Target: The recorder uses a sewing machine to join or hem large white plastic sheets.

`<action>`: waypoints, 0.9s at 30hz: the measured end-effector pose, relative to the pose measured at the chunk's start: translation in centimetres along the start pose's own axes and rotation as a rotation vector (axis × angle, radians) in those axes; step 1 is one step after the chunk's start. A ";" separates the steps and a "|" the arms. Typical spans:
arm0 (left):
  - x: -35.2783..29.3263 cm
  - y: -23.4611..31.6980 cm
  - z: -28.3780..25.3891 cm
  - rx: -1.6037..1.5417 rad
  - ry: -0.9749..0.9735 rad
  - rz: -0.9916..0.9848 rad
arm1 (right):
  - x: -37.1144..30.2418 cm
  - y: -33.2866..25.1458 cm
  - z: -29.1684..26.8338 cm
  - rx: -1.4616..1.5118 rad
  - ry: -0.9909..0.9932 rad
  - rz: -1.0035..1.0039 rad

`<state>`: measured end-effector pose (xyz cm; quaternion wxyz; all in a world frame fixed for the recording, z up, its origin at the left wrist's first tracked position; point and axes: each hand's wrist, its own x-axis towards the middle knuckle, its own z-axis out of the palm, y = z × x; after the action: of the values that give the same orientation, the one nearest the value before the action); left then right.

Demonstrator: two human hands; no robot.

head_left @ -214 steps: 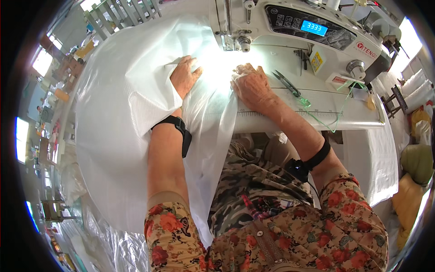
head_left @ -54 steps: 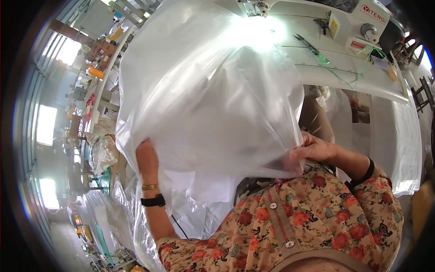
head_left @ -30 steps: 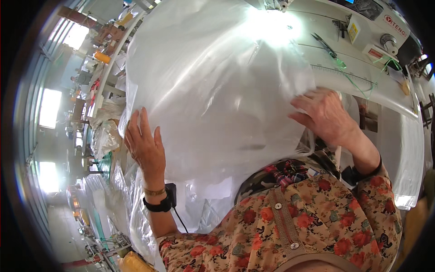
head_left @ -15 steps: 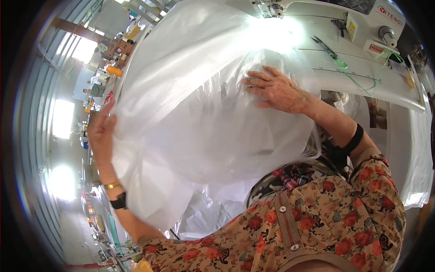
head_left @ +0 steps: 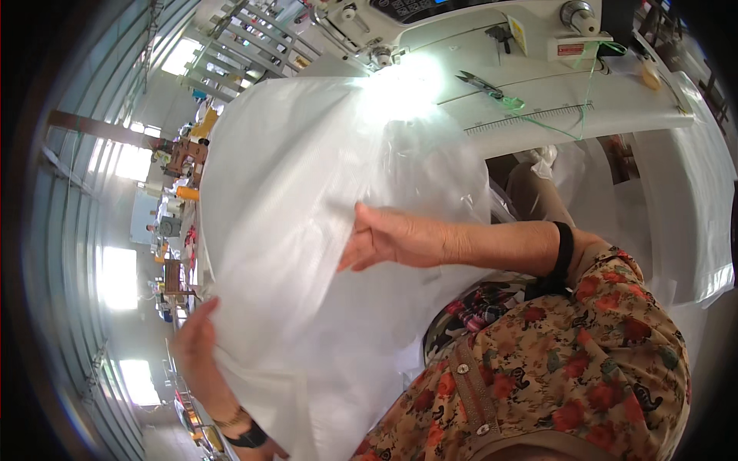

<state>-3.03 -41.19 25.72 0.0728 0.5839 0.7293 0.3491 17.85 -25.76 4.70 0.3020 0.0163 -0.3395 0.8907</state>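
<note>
A large sheet of translucent white plastic (head_left: pixel 261 207) drapes from the sewing machine's lit needle area (head_left: pixel 384 58) down over my lap. My right hand (head_left: pixel 392 240) lies across its middle, at the edge of a folded layer. The thumb is raised on the near side of that fold, and the fingers curl partly behind the plastic, gripping it. By the sheet's left border, low down, is my left hand (head_left: pixel 201 346). Motion smears its fingers, so whether they pinch the plastic does not show.
Thread snips (head_left: pixel 480 86) with a green cord lie on the white machine table (head_left: pixel 530 119), beside a printed ruler scale. A small black part (head_left: pixel 500 37) sits farther back. More plastic sheeting (head_left: pixel 684 207) hangs at the right. Machines and an orange thread cone (head_left: pixel 187 193) stand at the left.
My right hand has come left and nearer, from lying flat on the plastic to a fold's edge. My left hand has dropped nearer along the left border. The whole view has shifted.
</note>
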 end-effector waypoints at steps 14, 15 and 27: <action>-7.3 -7.4 12.6 0.510 -0.885 0.272 | -3.4 3.1 0.2 -0.967 0.352 -0.067; -6.6 -7.4 12.9 0.630 -0.893 0.474 | -3.8 3.1 0.1 -0.972 0.347 -0.066; 4.8 -1.9 21.0 0.183 -0.554 0.314 | -4.3 3.6 -0.8 -1.393 0.193 -0.419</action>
<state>4.78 -28.10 10.31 0.1607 0.7660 0.6112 0.1172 19.54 -29.67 0.94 0.4348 -0.1932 -0.7887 0.3893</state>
